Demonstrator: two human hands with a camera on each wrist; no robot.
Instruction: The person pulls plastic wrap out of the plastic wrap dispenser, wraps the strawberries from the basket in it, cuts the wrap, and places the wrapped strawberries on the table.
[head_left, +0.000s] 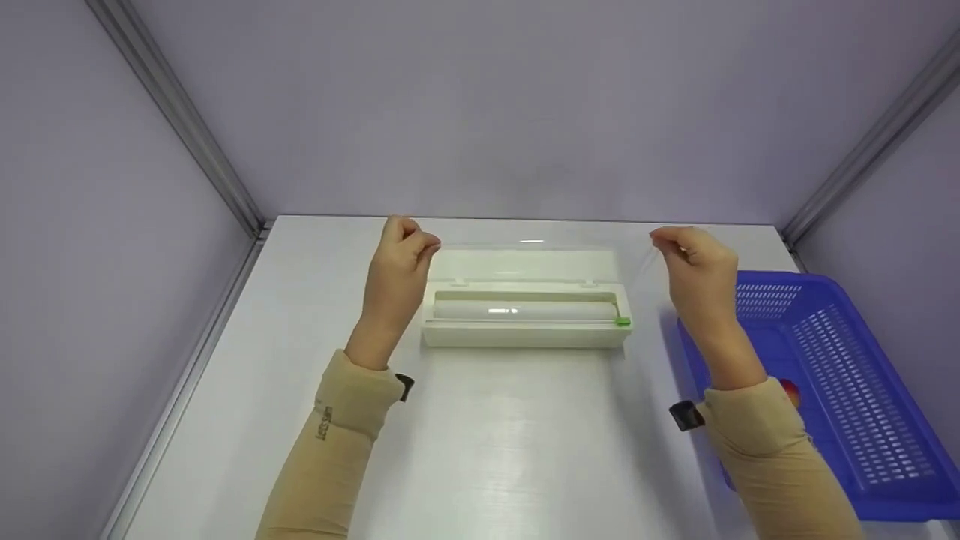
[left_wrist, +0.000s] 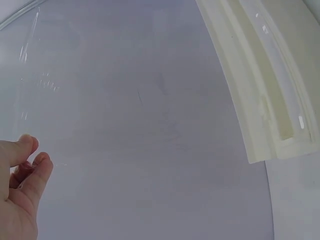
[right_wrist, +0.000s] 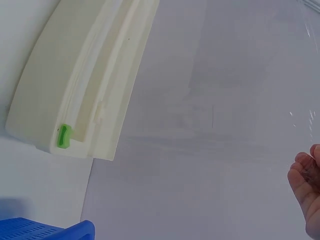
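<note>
A sheet of clear plastic film (head_left: pixel 532 241) stretches between the two hands, behind and above a cream dispenser box (head_left: pixel 525 335). The left hand (head_left: pixel 396 277) pinches the film's left end between thumb and fingers; in the left wrist view that hand (left_wrist: pixel 25 185) shows at the lower left, with glints on the film (left_wrist: pixel 49 85). At the other end, the right hand (head_left: pixel 701 277) pinches the film, and its fingers show at the right edge of the right wrist view. The box lid (head_left: pixel 525 264) stands open, a roll of film (head_left: pixel 525 310) lies inside, and a green slider (head_left: pixel 622 321) sits at the right end.
A blue plastic basket (head_left: pixel 825 397) stands at the right of the white table (head_left: pixel 480 435), partly under the right forearm. A red round object (head_left: pixel 790 391) lies in it, mostly hidden by the sleeve. Grey-lilac panels with metal posts enclose the table at the back and sides.
</note>
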